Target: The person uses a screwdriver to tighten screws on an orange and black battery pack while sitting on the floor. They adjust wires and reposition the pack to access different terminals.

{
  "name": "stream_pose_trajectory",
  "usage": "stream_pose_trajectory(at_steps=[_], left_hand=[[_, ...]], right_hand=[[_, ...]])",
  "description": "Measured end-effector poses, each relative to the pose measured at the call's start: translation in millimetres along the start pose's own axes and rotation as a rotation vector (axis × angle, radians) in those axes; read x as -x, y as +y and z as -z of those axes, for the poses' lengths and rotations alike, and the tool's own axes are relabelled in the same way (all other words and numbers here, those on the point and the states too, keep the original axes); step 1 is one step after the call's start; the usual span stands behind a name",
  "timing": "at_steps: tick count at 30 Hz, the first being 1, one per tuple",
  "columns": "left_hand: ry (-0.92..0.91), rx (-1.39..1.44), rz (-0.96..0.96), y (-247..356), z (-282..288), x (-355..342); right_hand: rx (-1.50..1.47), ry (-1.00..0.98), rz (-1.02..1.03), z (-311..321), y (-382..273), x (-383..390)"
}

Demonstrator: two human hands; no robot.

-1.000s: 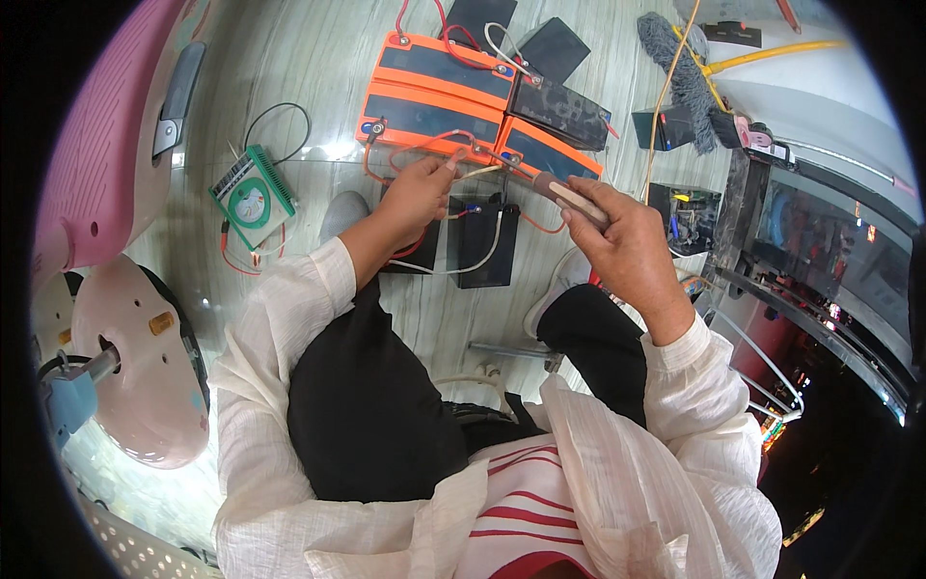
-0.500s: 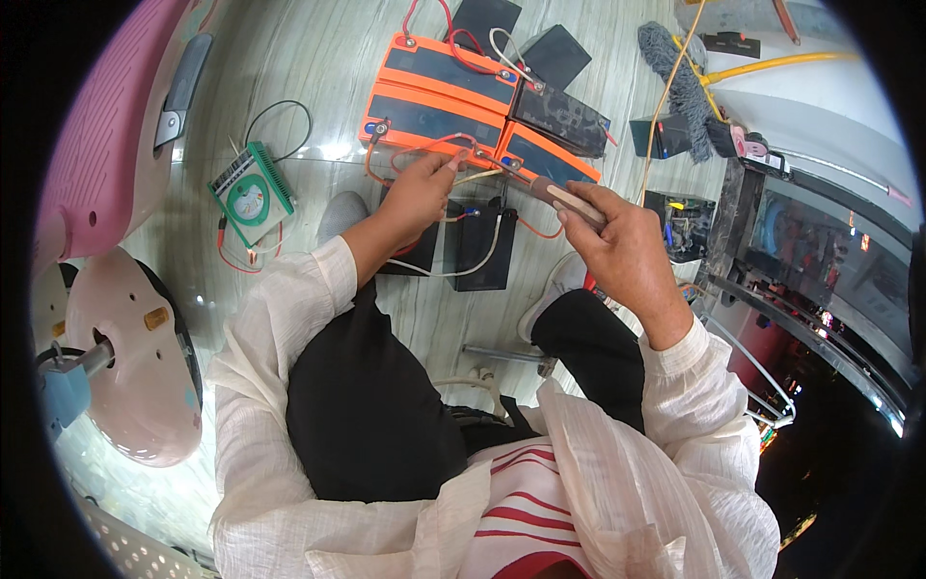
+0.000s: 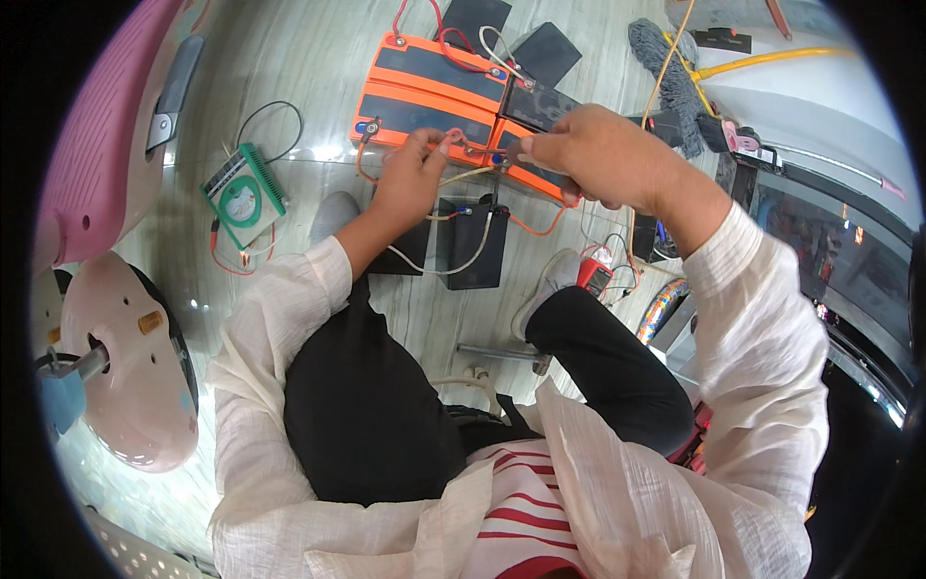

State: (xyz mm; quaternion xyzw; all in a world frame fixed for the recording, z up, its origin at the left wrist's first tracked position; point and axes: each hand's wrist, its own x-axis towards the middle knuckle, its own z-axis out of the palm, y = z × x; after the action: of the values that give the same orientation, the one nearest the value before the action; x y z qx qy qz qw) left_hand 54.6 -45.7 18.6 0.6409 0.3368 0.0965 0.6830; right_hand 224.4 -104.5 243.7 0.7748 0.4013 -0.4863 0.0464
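Observation:
My left hand (image 3: 407, 183) is closed in a pinch on a red wire (image 3: 457, 132) by the terminal at the near edge of an orange battery (image 3: 413, 114). My right hand (image 3: 627, 159) is closed on a tool that looks like a screwdriver (image 3: 490, 151); its thin shaft points left toward that terminal, and the hand hides its handle. A second orange battery (image 3: 446, 69) lies behind the first, and a shorter one (image 3: 532, 174) lies to the right, partly under my right hand. Black batteries (image 3: 473, 256) with white and red wires stand nearer me.
A green-and-white box with a dial (image 3: 243, 198) and leads lies to the left. Pink scooter-like bodywork (image 3: 116, 125) stands at the left edge. A red multimeter (image 3: 595, 278) lies beside my right shoe. A grey mop (image 3: 666, 77) and a glass-fronted cabinet (image 3: 820, 227) are to the right.
My right hand has risen and turned over the tool, so the handle seen before is now hidden. The left hand keeps its pinch near the same terminal.

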Motion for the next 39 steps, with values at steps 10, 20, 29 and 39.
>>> stream_pose_trajectory(at_steps=[10, 20, 29, 39], left_hand=[[-0.031, -0.025, -0.066, 4, 0, 0], [-0.031, -0.071, -0.027, 4, 0, 0], [-0.028, -0.223, -0.083, 15, 8, 4], [0.076, -0.321, -0.332, 16, 16, -5]], right_hand=[[-0.584, -0.011, -0.477, 0, -24, -2], [0.845, -0.004, 0.230, -1, -22, -4], [0.330, 0.527, 0.418, -22, 6, 20], [0.495, 0.620, 0.536, -34, 4, 26]])
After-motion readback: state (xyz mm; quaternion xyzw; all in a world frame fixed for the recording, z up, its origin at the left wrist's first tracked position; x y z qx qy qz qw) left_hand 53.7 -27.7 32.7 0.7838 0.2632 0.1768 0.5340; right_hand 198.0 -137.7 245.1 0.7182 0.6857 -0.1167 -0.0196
